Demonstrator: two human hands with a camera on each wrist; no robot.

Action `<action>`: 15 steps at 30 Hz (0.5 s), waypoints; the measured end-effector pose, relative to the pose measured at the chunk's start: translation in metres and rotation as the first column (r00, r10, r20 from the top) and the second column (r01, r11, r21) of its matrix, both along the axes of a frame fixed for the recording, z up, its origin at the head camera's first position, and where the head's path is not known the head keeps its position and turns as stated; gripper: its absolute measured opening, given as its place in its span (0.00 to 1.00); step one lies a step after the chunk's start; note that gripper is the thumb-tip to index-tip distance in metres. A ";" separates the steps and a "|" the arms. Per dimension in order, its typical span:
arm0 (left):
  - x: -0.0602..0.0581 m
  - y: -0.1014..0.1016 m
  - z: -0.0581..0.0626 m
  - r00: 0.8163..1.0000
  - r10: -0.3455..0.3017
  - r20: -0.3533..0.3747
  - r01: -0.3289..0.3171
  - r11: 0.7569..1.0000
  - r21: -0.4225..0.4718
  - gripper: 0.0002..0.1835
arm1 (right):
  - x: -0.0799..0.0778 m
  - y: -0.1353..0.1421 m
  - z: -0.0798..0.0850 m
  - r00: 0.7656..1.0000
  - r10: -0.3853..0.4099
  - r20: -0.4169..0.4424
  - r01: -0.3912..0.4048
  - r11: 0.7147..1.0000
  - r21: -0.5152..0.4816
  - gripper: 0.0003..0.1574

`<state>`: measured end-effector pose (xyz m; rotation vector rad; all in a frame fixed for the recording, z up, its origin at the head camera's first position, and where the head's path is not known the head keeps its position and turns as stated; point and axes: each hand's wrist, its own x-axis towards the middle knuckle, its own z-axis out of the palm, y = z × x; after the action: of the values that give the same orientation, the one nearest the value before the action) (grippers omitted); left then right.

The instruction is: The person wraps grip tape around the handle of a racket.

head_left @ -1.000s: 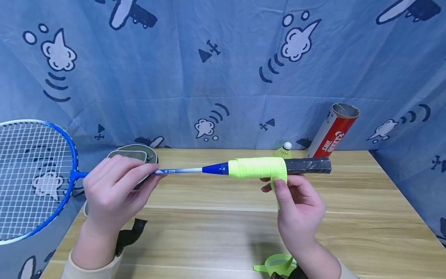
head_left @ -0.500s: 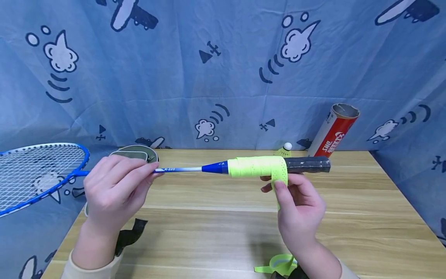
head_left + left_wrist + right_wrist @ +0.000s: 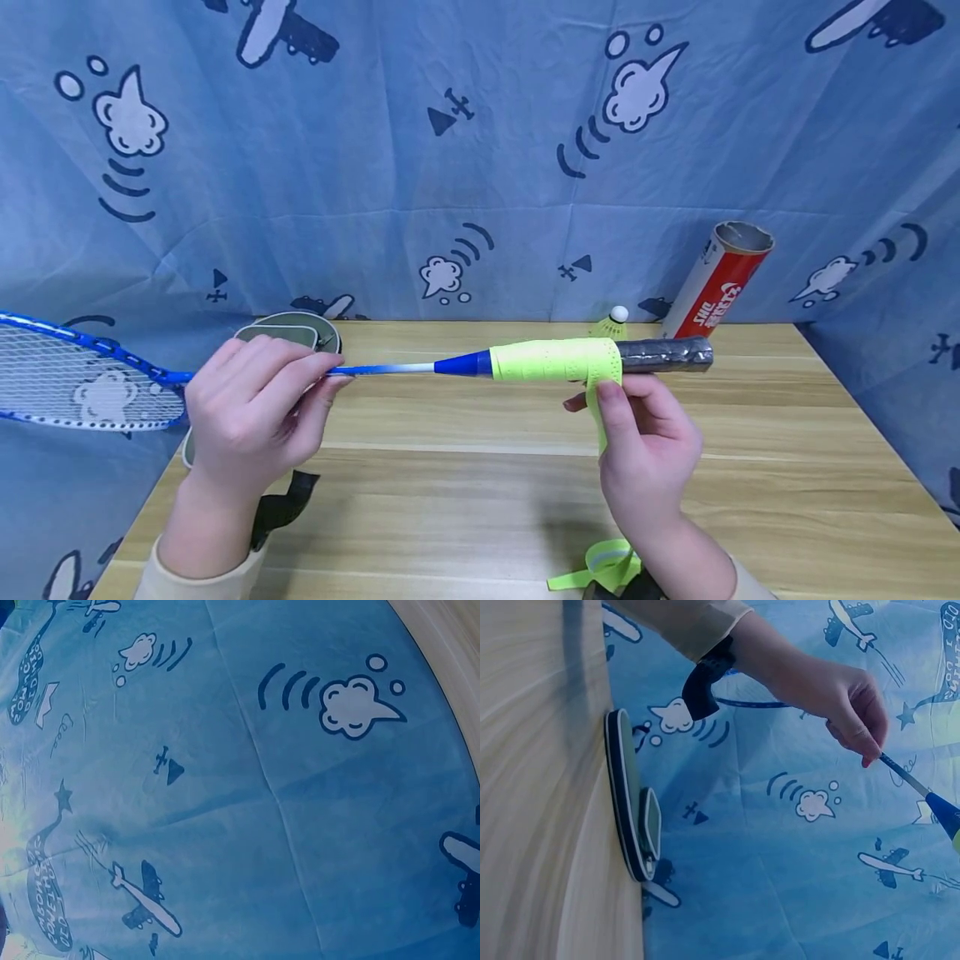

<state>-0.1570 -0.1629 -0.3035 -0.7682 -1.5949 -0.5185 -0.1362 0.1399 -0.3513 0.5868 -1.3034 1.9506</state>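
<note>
A badminton racket is held level above the table, its blue-framed head (image 3: 82, 375) at the left and its black handle (image 3: 667, 354) at the right. My left hand (image 3: 251, 408) pinches the thin shaft (image 3: 397, 367) between thumb and fingers; the right wrist view shows the same left hand (image 3: 855, 712) from the side. Yellow-green perforated overgrip tape (image 3: 551, 359) covers the handle's front part in overlapping turns. The tape's free strip hangs below the handle, pinched between thumb and fingers of my right hand (image 3: 648, 454). The left wrist view shows neither hand.
A red and white shuttlecock tube (image 3: 720, 279) leans at the back right, near a yellow shuttlecock (image 3: 611, 323). A flat green case (image 3: 326, 332) lies behind my left hand. A yellow-green curl of tape (image 3: 611, 562) is below my right wrist.
The racket has turned about its shaft, so its head now shows at a flatter angle. The tape's wrapping edge sits slightly farther toward the handle's end. Both hands have stayed nearly in place.
</note>
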 end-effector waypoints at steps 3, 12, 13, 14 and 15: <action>0.001 -0.002 0.000 1.000 -0.019 0.022 0.020 1.000 -0.023 0.20 | 0.000 0.000 0.001 1.000 -0.022 0.006 0.022 1.000 0.013 0.04; 0.004 -0.010 0.002 0.996 -0.067 0.063 0.071 0.996 -0.057 0.20 | 0.000 0.000 0.000 0.999 0.026 -0.042 -0.026 1.000 0.005 0.03; 0.004 -0.010 0.002 0.996 -0.065 0.065 0.069 0.996 -0.062 0.20 | 0.000 0.000 0.000 0.998 0.035 -0.052 -0.035 0.999 0.003 0.04; 0.004 -0.010 0.002 0.996 -0.058 0.069 0.063 0.996 -0.067 0.20 | 0.000 -0.001 0.000 0.998 0.041 -0.056 -0.041 0.999 -0.001 0.05; 0.004 -0.009 0.003 0.996 -0.051 0.068 0.056 0.996 -0.072 0.21 | 0.000 -0.001 0.000 0.997 0.045 -0.059 -0.045 0.999 -0.007 0.05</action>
<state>-0.1527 -0.1723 -0.3007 -0.8594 -1.6659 -0.5310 -0.1365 0.1390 -0.3515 0.6697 -1.2551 1.9596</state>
